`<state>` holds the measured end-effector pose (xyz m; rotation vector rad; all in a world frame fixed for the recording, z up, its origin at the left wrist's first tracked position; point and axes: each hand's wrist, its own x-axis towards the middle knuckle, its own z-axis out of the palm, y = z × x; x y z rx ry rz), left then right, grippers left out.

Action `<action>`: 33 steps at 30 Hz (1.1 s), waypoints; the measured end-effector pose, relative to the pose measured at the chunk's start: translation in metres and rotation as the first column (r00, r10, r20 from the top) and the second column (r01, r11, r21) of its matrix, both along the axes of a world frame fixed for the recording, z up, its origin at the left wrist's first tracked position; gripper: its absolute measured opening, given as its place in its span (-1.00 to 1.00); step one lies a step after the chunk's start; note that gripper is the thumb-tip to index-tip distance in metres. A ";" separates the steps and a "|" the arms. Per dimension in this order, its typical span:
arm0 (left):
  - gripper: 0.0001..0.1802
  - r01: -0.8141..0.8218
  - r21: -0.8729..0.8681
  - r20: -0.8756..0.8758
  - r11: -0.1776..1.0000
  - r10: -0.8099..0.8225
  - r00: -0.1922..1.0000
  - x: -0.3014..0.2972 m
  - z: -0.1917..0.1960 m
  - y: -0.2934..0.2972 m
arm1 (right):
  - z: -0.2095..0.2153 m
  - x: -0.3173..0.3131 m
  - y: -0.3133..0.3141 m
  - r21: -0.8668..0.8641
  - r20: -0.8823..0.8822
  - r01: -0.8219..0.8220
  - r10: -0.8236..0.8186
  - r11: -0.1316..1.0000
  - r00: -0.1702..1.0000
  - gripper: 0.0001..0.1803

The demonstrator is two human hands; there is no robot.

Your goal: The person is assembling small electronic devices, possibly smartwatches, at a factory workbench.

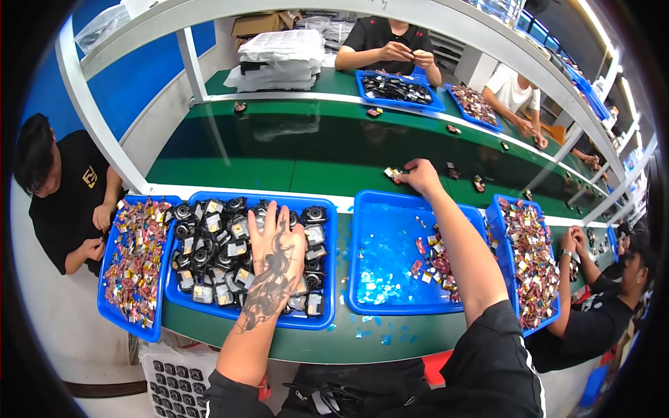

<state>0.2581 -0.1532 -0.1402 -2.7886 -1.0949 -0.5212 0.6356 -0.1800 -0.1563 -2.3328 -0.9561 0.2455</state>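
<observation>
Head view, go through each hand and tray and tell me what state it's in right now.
left hand: spread flat, fingers in the tray of black parts
right hand: stretched out over the green belt, fingers on a small part
black parts tray: full
middle blue tray: mostly bare, small pieces on its right side
right blue tray: heaped with small pieces
left blue tray: heaped with small pieces

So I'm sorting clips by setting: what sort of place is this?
Likely a factory assembly line: a long green conveyor belt, blue trays of small parts, and several workers seated along both sides.
</observation>
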 end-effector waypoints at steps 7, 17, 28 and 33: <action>-0.84 0.165 -0.470 0.476 0.867 0.092 0.874 0.007 0.045 -0.015 | 0.085 -0.036 -0.059 0.078 0.114 -0.210 0.201 0.975 0.973 -0.86; -0.88 0.786 -0.616 0.711 -0.047 0.396 0.581 0.029 0.046 -0.043 | 0.055 -0.088 -0.150 -0.399 0.248 -0.338 0.455 0.852 0.855 -0.80; -0.49 0.598 -0.259 0.742 0.758 -0.240 0.626 0.032 0.045 -0.070 | 0.072 -0.158 -0.171 0.470 -0.867 0.112 0.434 0.875 0.245 -0.92; -0.62 0.637 0.050 0.548 0.769 -0.554 0.626 0.036 0.036 -0.069 | 0.056 -0.182 -0.168 0.372 -0.921 0.189 0.387 0.909 -0.047 -0.90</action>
